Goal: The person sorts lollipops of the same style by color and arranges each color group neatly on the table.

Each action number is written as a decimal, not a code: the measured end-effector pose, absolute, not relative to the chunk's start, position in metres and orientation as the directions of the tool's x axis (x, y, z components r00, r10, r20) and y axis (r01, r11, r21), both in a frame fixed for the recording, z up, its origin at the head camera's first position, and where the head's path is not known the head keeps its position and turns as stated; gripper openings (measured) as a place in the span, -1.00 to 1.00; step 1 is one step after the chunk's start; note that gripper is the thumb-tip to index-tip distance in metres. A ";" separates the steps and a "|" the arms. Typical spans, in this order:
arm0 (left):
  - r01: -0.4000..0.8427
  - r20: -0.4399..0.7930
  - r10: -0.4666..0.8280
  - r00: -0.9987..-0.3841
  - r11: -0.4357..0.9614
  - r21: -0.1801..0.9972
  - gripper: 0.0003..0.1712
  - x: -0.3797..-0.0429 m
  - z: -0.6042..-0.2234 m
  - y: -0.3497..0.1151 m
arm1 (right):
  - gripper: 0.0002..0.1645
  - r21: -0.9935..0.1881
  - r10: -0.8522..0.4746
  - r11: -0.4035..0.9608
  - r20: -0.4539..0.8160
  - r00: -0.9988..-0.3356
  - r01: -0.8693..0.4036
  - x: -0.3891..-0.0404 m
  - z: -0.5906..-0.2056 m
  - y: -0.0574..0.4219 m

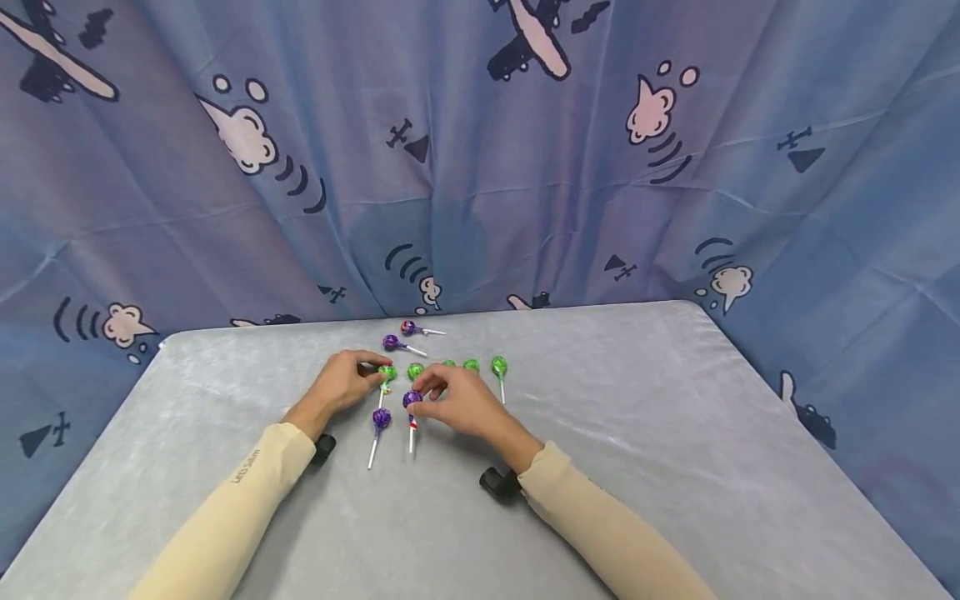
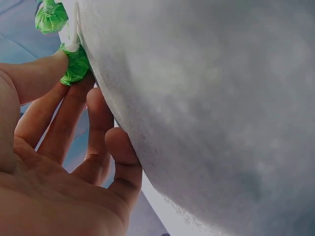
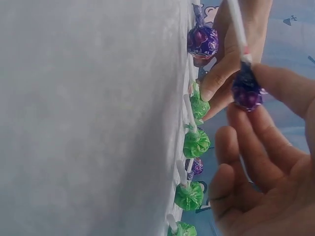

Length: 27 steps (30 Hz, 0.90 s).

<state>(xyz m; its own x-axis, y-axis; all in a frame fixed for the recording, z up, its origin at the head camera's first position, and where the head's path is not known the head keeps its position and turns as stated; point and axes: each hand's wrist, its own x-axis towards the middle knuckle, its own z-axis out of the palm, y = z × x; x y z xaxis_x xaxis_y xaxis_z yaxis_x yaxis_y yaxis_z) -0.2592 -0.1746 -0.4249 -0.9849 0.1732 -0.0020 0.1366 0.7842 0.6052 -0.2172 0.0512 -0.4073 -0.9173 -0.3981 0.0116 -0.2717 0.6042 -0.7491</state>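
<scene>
My left hand [image 1: 343,382] pinches the head of a green-wrapped lollipop [image 2: 76,68] between thumb and fingers, low over the table. With its thumb and fingertips, my right hand [image 1: 461,402] holds a purple-wrapped lollipop [image 3: 247,93] by its head, and the white stick points toward me in the head view. Just nearer than the left hand lies another purple lollipop [image 1: 382,418]. A green lollipop [image 1: 416,372] sits between the two hands, and more green heads [image 1: 471,365] show behind the right hand, their sticks partly hidden by it.
Two purple lollipops, one nearer [image 1: 391,342] and one farther [image 1: 408,328], lie toward the back edge of the grey-covered table [image 1: 637,433]. To the right of the right hand is a green lollipop [image 1: 499,365]. A blue patterned curtain [image 1: 480,167] hangs behind the table.
</scene>
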 end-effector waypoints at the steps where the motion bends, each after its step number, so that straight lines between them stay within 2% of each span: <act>1: 0.139 0.000 0.175 -0.985 0.784 0.605 -0.67 -0.260 -0.425 -0.175 | -0.71 -0.746 -0.401 0.607 0.010 -0.916 -0.274 -0.217 -0.408 0.051; 10: 0.132 -0.009 0.172 -0.985 0.790 0.599 -0.67 -0.260 -0.425 -0.175 | -0.74 -0.745 -0.437 0.604 -0.011 -0.899 -0.284 -0.220 -0.416 0.051; 17: 0.142 0.008 0.172 -0.985 0.788 0.599 -0.69 -0.260 -0.424 -0.176 | -0.73 -0.731 -0.461 0.596 0.028 -0.887 -0.333 -0.221 -0.419 0.051; 27: 0.119 -0.017 0.162 -0.987 0.793 0.597 -0.67 -0.259 -0.425 -0.175 | -0.72 -0.706 -0.450 0.637 -0.012 -0.893 -0.311 -0.222 -0.423 0.052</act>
<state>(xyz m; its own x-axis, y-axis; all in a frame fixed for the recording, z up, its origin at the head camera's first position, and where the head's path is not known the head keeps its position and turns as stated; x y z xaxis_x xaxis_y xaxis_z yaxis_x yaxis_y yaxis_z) -0.2586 -0.1751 -0.4246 -0.9867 0.1616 -0.0173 0.1195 0.7934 0.5969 -0.2219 0.0515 -0.4226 -0.8932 -0.4496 -0.0121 -0.3108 0.6366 -0.7058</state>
